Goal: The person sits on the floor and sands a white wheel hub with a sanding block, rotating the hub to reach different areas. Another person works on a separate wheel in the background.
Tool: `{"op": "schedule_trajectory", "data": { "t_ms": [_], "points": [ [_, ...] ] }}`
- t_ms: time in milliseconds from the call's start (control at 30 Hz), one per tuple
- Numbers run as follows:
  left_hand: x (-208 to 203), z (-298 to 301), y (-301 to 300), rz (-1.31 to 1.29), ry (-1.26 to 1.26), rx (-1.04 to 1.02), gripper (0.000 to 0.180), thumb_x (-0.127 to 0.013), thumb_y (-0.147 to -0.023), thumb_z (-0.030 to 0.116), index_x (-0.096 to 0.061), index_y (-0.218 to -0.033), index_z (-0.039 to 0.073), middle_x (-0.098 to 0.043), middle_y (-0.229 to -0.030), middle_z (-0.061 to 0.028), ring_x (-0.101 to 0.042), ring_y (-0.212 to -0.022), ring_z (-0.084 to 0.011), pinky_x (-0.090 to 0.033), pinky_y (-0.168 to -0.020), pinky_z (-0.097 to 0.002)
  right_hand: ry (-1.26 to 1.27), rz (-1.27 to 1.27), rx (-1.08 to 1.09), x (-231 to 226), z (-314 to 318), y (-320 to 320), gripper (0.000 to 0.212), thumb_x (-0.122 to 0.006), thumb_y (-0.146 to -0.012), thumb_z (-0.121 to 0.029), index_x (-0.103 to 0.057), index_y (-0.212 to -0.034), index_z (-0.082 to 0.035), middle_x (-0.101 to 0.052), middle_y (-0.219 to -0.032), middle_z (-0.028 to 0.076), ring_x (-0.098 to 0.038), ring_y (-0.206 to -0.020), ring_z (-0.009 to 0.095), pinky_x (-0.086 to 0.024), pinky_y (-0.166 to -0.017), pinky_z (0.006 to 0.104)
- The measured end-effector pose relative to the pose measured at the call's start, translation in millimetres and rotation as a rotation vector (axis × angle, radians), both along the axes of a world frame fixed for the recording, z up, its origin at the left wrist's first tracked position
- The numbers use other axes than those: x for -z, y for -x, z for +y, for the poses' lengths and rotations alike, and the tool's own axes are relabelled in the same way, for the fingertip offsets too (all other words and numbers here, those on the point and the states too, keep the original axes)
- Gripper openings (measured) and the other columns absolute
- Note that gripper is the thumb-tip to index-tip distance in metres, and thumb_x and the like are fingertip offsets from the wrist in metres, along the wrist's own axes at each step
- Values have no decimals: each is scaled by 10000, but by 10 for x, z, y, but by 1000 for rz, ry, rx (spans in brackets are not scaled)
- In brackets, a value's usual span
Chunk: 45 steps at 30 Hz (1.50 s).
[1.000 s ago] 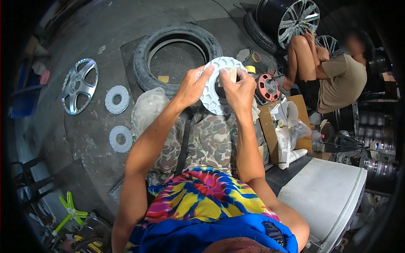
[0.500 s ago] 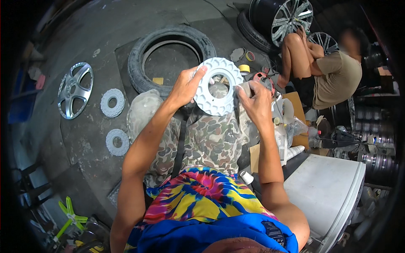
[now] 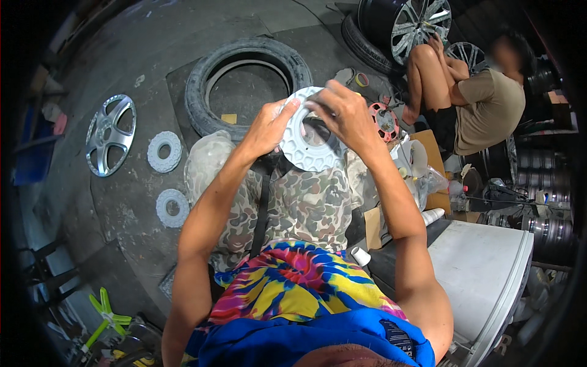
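A pale grey ring-shaped disc (image 3: 310,160), with a scalloped pattern round its face and a wide centre hole, is held up above my knees. My left hand (image 3: 268,128) is closed on its left edge, with the thumb on the upper face. My right hand (image 3: 350,119) is over the ring's upper right part, its bent fingers reaching towards the centre hole. Those fingertips are partly blurred, and anything small between them is hidden. On the floor at the left lie two similar parts, a stacked-looking ring (image 3: 164,151) and a second ring (image 3: 172,208).
A tire (image 3: 205,79) lies beyond my hands, and a silver five-spoke wheel face (image 3: 111,134) is at the left. A co-worker (image 3: 492,110) sits at the right by a spoked wheel (image 3: 422,27). A red reel (image 3: 384,122) and a white appliance-like box (image 3: 480,269) are nearer.
My right hand has moved from the ring's right edge up and left over its face. My left hand keeps its hold, and the ring has shifted and tilted slightly.
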State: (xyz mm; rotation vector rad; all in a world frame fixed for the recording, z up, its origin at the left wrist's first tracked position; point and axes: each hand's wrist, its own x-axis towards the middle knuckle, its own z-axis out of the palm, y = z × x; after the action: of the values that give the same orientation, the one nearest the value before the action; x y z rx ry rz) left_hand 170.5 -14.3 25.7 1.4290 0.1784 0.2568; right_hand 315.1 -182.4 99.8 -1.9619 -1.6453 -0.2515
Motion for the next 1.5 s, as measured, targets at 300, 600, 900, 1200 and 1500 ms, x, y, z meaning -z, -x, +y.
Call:
{"op": "schedule_trajectory", "data": {
  "t_ms": [300, 600, 900, 1200, 1500],
  "points": [
    [124, 25, -35, -34, 34, -76, 549, -469, -1248, 426, -756, -1281, -41, -794, -853, -55, -703, -668, -66, -525, -585, -221, 176, 248, 466, -131, -685, 90, 146, -835, -986, -120, -803, -1048, 8, -695, -972, 205, -702, -843, 414, -543, -758, 502],
    [290, 13, -142, 99, 84, -137, 965, -193, -1207, 710, -807, -1126, -30, -805, -929, -115, -750, -867, -145, -604, -799, -325, -307, 118, 226, 507, 60, 508, 322, -829, -907, -19, -830, -1227, -43, -691, -1042, 151, -681, -981, 357, -564, -852, 466],
    [181, -63, -98, 44, 185, -69, 1079, -74, -1170, 769, -757, -1323, -52, -795, -1184, -143, -752, -1105, -194, -599, -1018, -339, -159, 14, 102, 333, 33, 231, 288, -790, -915, 2, -807, -1201, 12, -666, -1050, 165, -663, -999, 378, -577, -864, 497],
    [226, 32, -106, 70, 176, -77, 1038, -77, -1190, 730, -761, -1302, -43, -781, -1197, -140, -722, -1169, -223, -541, -1093, -365, -192, 74, -8, 310, 279, 421, 255, -824, -883, -16, -799, -1134, 16, -668, -1068, 161, -681, -1047, 383, -585, -900, 471],
    [192, 25, -70, -27, 151, -123, 623, -469, -1238, 476, -793, -1175, -52, -788, -876, -64, -724, -744, -110, -577, -698, -281, -79, 31, 172, 457, -375, 58, 320, -796, -966, -17, -833, -1284, -15, -711, -1063, 169, -673, -998, 364, -549, -875, 453]
  ]
}}
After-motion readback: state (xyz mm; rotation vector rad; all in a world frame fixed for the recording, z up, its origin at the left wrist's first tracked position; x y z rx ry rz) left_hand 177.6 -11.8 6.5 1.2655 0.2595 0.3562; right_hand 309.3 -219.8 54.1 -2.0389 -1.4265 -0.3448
